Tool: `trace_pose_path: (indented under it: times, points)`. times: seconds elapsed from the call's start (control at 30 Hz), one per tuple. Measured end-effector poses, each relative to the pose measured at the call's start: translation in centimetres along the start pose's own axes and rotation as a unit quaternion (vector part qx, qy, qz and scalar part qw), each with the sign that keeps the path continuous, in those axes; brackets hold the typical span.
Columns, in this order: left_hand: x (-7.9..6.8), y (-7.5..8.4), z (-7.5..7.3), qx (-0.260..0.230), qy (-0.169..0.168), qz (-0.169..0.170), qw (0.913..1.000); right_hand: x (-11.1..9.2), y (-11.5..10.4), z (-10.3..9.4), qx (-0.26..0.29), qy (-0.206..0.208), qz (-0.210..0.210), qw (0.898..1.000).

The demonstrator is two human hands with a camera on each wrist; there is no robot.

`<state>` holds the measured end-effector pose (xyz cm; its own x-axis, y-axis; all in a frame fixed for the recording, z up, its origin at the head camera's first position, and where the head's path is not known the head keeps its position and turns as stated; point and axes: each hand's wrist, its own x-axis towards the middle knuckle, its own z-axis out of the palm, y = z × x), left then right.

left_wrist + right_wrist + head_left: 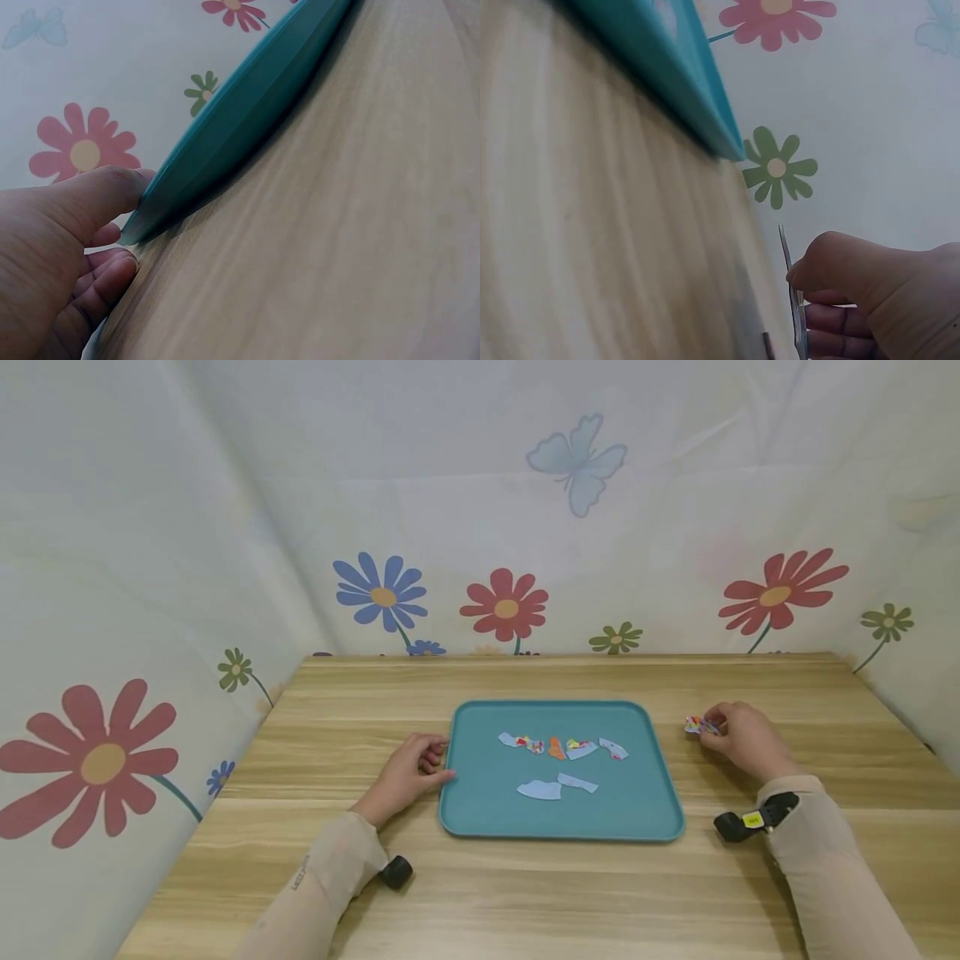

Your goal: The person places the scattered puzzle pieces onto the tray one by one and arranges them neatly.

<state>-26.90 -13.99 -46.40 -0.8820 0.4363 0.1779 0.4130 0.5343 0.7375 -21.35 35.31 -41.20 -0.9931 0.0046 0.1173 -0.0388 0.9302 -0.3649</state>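
Right of the tray, my right hand (pixel 746 742) pinches a small flat piece (pixel 693 725) with a red, yellow and purple print. The right wrist view shows this piece edge-on between thumb and fingers, above the table. At the tray's left side, my left hand (pixel 408 774) holds the rim, with the thumb over it and the other fingers curled beside it. On the blue-green tray (pixel 480 814) lie several irregular flat pieces. An orange piece (pixel 556 748) sits in an upper row among pale blue, partly printed ones. Below are a pale blue wide piece (pixel 538 790) and a narrow strip (pixel 577 782).
The tray stands on a wooden table (pixel 562 893). Behind the table hangs a white cloth (pixel 450 485) printed with flowers and a butterfly. A black wrist camera (pixel 738 827) sits on the right wrist, another (pixel 397 872) by the left sleeve.
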Motion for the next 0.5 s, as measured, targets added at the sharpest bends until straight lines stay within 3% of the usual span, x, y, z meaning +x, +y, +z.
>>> trace_pose_path:
  times: [0.2, 0.5]
  points:
    - [0.0, 0.0, -0.1, -0.001, 0.000, 0.004, 1.0000, 0.0, -1.0, -0.4, 0.019, 0.003, 0.008, 1.000]
    - [0.0, 0.0, 0.0, 0.004, 0.003, 0.004, 1.0000, 0.1, -3.3, -0.5, 0.024, 0.009, -0.034, 0.999]
